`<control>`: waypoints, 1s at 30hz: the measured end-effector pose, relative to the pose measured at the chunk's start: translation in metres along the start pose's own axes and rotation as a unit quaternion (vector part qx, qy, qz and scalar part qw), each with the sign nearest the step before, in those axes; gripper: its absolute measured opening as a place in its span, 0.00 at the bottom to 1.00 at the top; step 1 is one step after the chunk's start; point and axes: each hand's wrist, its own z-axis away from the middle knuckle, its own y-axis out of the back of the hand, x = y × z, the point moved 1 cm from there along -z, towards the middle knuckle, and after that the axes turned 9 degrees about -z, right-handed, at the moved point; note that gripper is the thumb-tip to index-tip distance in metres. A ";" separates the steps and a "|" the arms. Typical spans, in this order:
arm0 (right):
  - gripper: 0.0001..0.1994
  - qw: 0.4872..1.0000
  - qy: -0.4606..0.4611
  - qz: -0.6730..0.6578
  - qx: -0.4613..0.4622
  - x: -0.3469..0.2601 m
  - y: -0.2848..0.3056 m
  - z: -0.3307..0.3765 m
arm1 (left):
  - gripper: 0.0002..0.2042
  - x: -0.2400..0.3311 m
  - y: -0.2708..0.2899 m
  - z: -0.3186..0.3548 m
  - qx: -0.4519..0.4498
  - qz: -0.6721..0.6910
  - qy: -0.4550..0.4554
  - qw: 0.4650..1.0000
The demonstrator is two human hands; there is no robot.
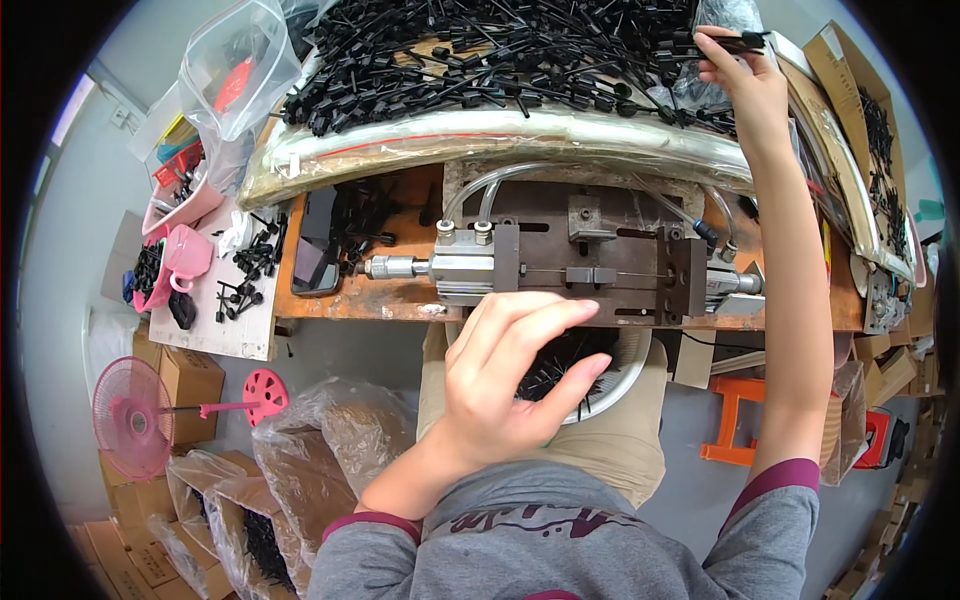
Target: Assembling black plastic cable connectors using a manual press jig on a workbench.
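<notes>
My right hand (pixel 745 85) reaches up to the far right of a big heap of black plastic stick parts (pixel 480 60) and pinches one or a few of them at the fingertips. Lower down, my left hand (pixel 505 375) hovers with curled, parted fingers over a round white basket (pixel 620 385) of black parts on my lap; I see nothing held in it. Between the hands sits a metal pneumatic press fixture (pixel 570 265) with clear hoses on a worn wooden bench (pixel 400 295).
A dark phone (pixel 317 250) lies on the bench at left. A white board (pixel 225 300) holds loose black parts and pink cups (pixel 180 260). A pink fan (pixel 135 415), bagged parts (pixel 320 440), cardboard boxes and an orange stool (pixel 735 420) stand on the floor.
</notes>
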 end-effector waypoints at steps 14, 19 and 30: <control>0.15 0.883 0.380 0.274 -0.022 -0.068 -0.057 0.124 | 0.28 0.000 -0.003 -0.029 0.054 0.048 -0.017 0.997; 0.18 0.849 0.403 0.339 -0.048 -0.066 -0.067 0.174 | 0.26 0.005 -0.011 -0.027 -0.015 0.104 0.032 0.994; 0.17 0.890 0.335 0.307 0.046 -0.059 -0.067 0.198 | 0.20 0.004 -0.009 -0.012 -0.065 0.133 0.040 0.988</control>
